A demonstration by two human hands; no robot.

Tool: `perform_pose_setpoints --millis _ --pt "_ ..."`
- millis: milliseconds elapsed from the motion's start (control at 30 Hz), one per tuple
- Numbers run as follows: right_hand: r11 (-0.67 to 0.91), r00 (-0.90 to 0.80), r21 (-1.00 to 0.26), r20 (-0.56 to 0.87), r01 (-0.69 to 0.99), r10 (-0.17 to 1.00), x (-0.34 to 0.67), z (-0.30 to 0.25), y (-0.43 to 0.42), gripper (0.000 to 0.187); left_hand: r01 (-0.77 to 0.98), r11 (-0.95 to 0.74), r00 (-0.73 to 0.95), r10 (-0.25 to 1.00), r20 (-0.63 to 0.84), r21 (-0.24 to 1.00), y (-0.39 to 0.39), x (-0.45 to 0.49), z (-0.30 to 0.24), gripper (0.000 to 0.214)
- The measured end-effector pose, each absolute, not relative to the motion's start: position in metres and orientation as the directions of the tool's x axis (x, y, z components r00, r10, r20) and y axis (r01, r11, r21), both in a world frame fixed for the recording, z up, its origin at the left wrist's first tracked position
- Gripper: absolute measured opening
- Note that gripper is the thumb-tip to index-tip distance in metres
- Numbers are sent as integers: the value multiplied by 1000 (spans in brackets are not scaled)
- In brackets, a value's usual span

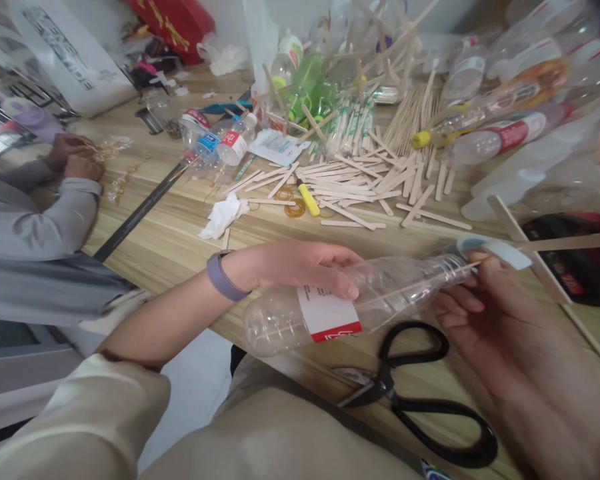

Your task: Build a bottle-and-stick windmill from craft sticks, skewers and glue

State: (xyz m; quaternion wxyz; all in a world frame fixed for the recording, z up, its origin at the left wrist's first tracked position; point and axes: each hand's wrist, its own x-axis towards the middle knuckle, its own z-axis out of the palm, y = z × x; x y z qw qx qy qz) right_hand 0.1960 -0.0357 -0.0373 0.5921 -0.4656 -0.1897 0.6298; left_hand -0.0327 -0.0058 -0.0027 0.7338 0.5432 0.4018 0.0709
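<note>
- Below the fingers, on the table (170, 240): black scissors (415, 393) lie flat, just under the right hand (490, 307) and not touching it.
- Beyond the fingers: a loose heap of wooden sticks (360, 183) and a crumpled tissue (225, 215).
- Left hand (295, 263): fingers clasped over the middle of the clear bottle (330, 307), above its label.
- Right hand: fingers curled round the bottle's neck.
- Bottle: held above the table edge, long axis level, mouth at the right fingers, base leftward. A thin skewer (410, 290) runs inside along it.

I can read nothing: the label (329, 313) on my bottle (280, 320), the red box (173, 23) with yellow characters and the white bag (75, 60) all blur.
</note>
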Motion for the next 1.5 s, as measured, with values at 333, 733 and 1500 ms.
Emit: perform_pose_setpoints --millis 333,733,1500 --pt "-247 143 -790 -387 -561 911 194 -34 -35 50 313 409 684 530 -502 857 -5 -34 -4 45" --pt "-265 126 -762 -412 -591 902 196 -37 -34 48 321 396 691 522 -499 860 -5 -34 -6 47" --pt "-243 155 -780 -397 -577 904 193 -34 -35 51 292 430 699 514 -498 854 -4 -33 -6 45"
